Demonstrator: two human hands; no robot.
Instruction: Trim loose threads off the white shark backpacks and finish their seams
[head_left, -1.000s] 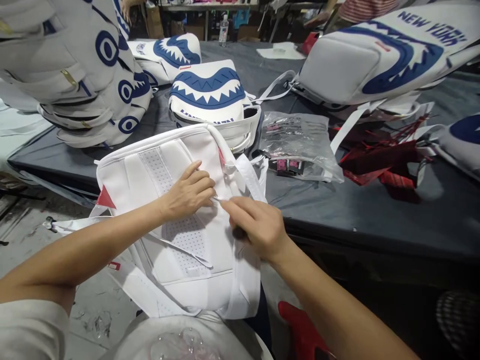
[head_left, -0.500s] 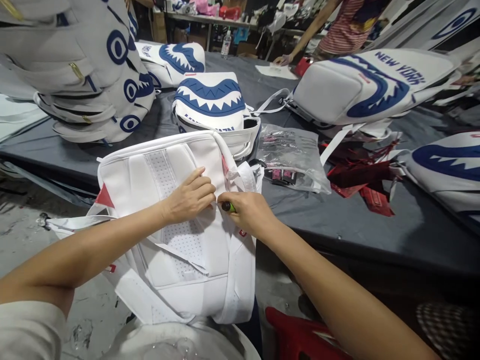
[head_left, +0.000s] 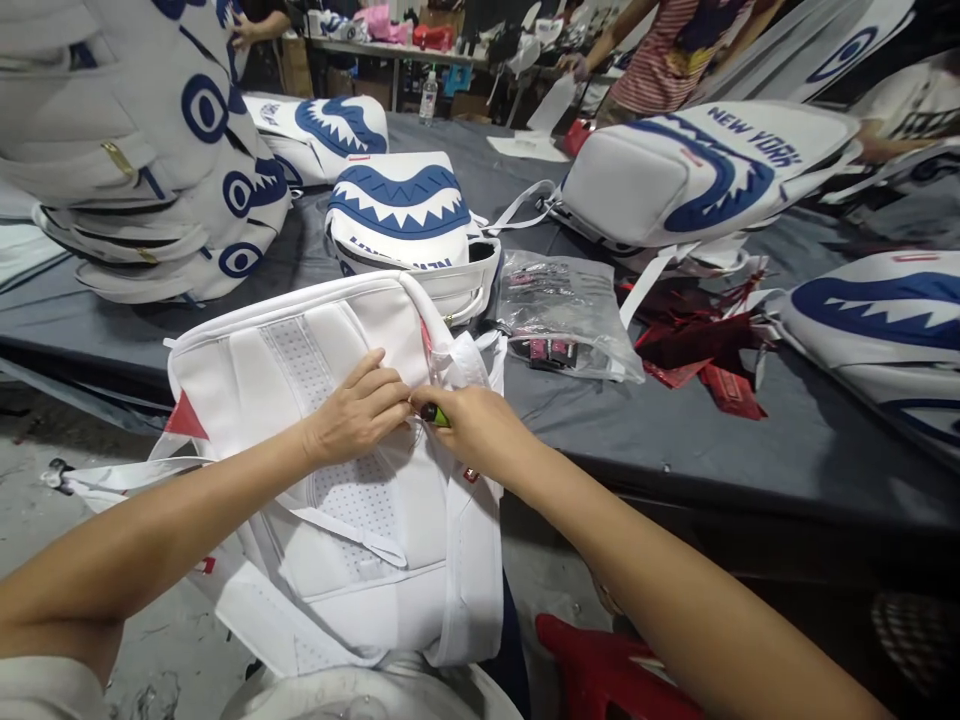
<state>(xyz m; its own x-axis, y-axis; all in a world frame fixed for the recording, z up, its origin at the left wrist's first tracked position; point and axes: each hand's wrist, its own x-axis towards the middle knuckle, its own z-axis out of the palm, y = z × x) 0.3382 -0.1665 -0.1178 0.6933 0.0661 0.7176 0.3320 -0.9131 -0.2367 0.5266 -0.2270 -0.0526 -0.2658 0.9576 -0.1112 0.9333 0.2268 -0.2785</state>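
We have a white backpack (head_left: pixel 352 450) lying back panel up on our lap, its top leaning on the edge of the grey table (head_left: pixel 750 440). Our left hand (head_left: pixel 358 412) rests on the panel, fingers curled and pinching something thin (too small to tell). Our right hand (head_left: pixel 472 428) is closed around a small green lighter (head_left: pixel 435 414), its tip touching the left fingertips. Beyond lie a plastic bag (head_left: pixel 570 310) and shark-mouth backpacks (head_left: pixel 409 225).

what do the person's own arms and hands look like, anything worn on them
Both forearms are bare down to the wrists. The left hand and right hand wear no gloves, and no rings, watch or bracelet show. A pale, whitish short sleeve covers the left upper arm at the lower left corner. The right arm's sleeve is out of view.
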